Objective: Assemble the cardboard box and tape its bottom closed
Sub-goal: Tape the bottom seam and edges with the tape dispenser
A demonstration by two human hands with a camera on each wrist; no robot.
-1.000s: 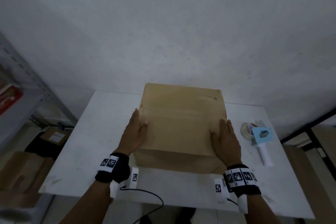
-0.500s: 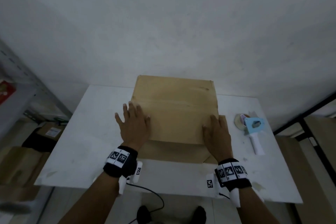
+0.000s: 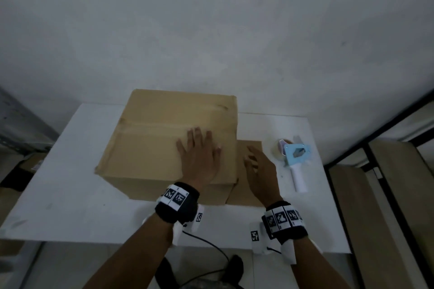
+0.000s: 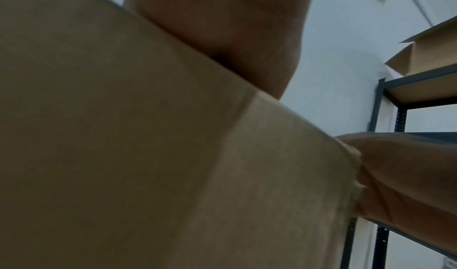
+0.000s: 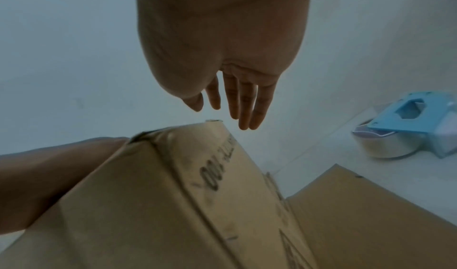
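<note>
Box: the cardboard box [image 3: 169,138] stood on the white table [image 3: 70,195], folded flaps facing up.
Left hand: the left hand [image 3: 199,157] lay flat on the box's top near its right edge, fingers straight and spread.
Right hand: the right hand [image 3: 259,171] hovered beside the box's right wall, above a side flap [image 3: 250,148], fingers loose, holding nothing.
Tape dispenser: the blue tape dispenser [image 3: 294,159] lay just right of that hand, untouched.
</note>
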